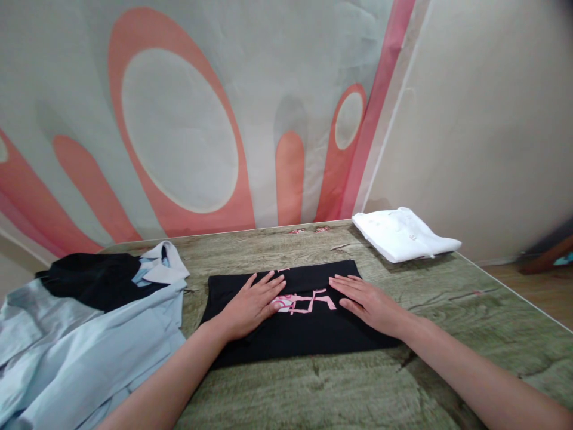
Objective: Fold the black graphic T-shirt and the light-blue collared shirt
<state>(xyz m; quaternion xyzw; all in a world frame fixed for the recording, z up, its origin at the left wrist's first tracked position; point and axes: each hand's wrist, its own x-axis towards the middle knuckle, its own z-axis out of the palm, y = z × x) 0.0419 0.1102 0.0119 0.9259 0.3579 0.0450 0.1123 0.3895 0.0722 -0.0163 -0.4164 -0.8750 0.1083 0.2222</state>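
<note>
A black garment [304,343] with a pink and white print lies folded into a wide rectangle on the table, in the lower middle of the head view. My left hand [250,304] rests flat on its left part, fingers stretched out beside the print. On the right part, my right hand [364,298] also lies flat, its fingers pointing inward toward the print. Neither hand grips the cloth. Part of the print and the cloth under both palms are hidden.
A folded white garment [403,233] sits at the table's back right corner. Loose clothes, a light blue shirt [111,352] and a black piece [98,278], are heaped on the left. Behind the wood-grain table [470,316] stands a wall with a red and grey patterned covering [264,77].
</note>
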